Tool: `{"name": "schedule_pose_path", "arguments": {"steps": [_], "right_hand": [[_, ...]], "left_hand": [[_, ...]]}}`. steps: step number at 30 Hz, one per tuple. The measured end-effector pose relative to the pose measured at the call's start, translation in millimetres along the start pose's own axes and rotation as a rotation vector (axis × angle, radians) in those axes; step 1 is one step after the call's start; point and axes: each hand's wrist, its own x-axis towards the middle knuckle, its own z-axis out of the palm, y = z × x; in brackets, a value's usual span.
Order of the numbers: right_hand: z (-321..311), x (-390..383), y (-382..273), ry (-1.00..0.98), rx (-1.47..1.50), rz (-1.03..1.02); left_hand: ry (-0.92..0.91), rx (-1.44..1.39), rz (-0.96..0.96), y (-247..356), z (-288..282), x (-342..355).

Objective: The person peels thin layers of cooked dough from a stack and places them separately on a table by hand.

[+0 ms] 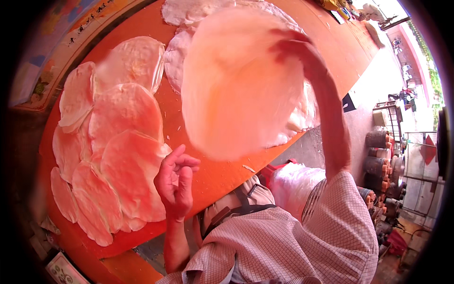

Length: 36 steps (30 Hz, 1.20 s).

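Note:
My right hand [293, 49] grips the top edge of a thin, pale dough sheet [241, 94], which hangs blurred over a second group of sheets [184, 14] at the back of the orange table [321, 52]. My left hand [175, 175] is open at the near right edge of overlapping round sheets [104, 156] spread on the table's left part, its fingers loosely bent and apart, holding nothing.
A painted board [52, 42] lines the upper left. Beyond the table's right edge are a metal rack [392, 118], several stacked cylinders [378, 161] and a plastic-covered bundle [295, 184]. Small tools [331, 7] lie at the far corner.

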Motion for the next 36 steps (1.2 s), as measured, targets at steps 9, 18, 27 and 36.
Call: {"name": "schedule_pose_path", "arguments": {"steps": [9, 18, 27, 36], "right_hand": [[-110.5, 22.1, 167.8, 0.834, -1.169, 0.156], [-11.0, 41.1, 173.8, -0.008, -1.520, 0.112], [214.3, 139.6, 171.5, -0.365, 0.217, 0.395], [305.7, 201.7, 190.3, 0.017, 0.418, 0.809]], "left_hand": [[0.144, 0.128, -0.443, -69.2, -42.5, -42.6], [0.200, 0.183, -0.558, -74.8, -61.2, -75.6], [0.308, 0.160, -0.570, -79.6, -74.9, -110.7], [0.424, 0.104, -0.594, -85.3, -87.0, -136.6]]}}
